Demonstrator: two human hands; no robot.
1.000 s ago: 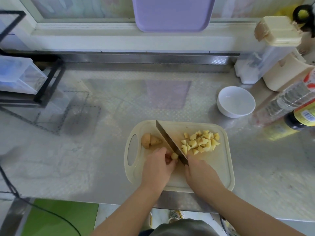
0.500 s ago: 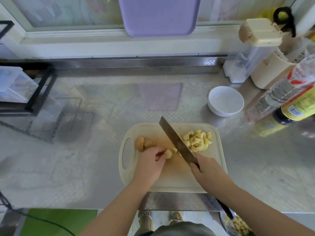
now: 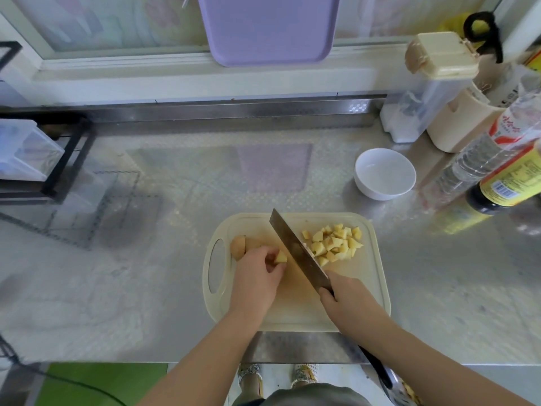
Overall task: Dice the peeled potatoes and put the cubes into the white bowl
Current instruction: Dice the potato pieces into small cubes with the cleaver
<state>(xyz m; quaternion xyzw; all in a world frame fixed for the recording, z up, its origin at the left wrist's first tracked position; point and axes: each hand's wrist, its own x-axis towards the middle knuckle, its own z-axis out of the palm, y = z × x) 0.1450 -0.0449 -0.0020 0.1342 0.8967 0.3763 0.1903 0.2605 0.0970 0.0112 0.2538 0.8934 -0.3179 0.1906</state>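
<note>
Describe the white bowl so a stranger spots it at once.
On the steel counter, find the cream cutting board at the front edge. Past its far right corner, left of the clear bottle, sits the white bowl: the only round, plain white dish there.

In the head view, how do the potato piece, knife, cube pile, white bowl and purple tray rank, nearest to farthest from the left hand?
1. Potato piece, pinched by the left hand.
2. Knife, just right.
3. Cube pile, beyond the blade.
4. White bowl, back right.
5. Purple tray, at the window.
</note>
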